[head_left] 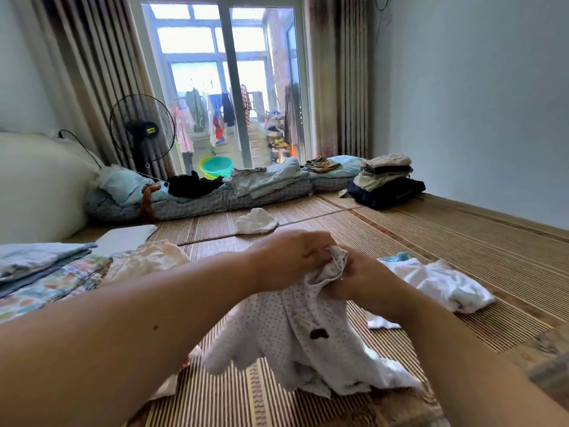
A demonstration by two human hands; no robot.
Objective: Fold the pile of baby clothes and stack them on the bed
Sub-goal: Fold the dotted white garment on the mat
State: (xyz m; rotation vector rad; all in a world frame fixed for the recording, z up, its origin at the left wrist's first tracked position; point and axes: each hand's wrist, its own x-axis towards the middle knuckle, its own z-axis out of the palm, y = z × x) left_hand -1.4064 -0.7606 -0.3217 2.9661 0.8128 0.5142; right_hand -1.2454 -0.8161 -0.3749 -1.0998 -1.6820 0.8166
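Dotted baby garment [295, 343], hanging from both hands

Hanging at centre over the woven bed mat [431, 241], hem trailing on it. Gripping its bunched top edge with left hand [286, 257] and right hand [366, 278], fingers curled into the cloth. Lying loose at 3 o'clock, white clothes [440, 282]; resting folded at 9 o'clock, patterned stack [46, 272].

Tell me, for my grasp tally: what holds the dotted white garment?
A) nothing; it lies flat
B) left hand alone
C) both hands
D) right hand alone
C: the left hand and right hand both pinch the bunched top of the dotted garment.
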